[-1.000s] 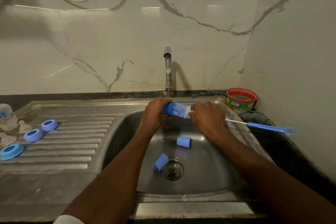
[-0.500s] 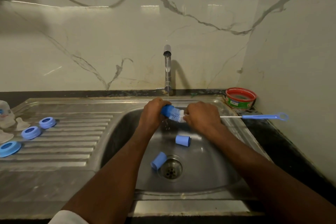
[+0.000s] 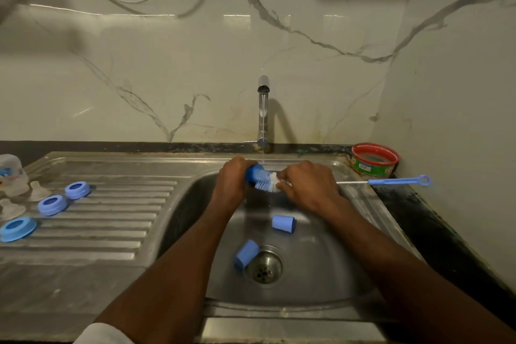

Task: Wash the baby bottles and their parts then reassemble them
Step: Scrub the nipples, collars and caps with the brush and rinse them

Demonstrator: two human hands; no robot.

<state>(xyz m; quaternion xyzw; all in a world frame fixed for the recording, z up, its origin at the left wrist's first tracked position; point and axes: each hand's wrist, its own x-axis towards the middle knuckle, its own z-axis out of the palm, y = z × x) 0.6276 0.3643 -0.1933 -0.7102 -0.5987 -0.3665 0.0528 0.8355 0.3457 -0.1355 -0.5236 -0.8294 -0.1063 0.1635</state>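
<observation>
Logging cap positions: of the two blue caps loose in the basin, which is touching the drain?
The lower-left blue cap, lying tilted against the drain rim. The other cap lies apart, higher up, below the hands.

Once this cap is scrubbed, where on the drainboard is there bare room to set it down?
Free: the ribbed drainboard between the three blue rings and the sink basin, and the flat strip in front of the ribs. Crowded: the far left edge, with rings, clear teats and a bottle.
</observation>
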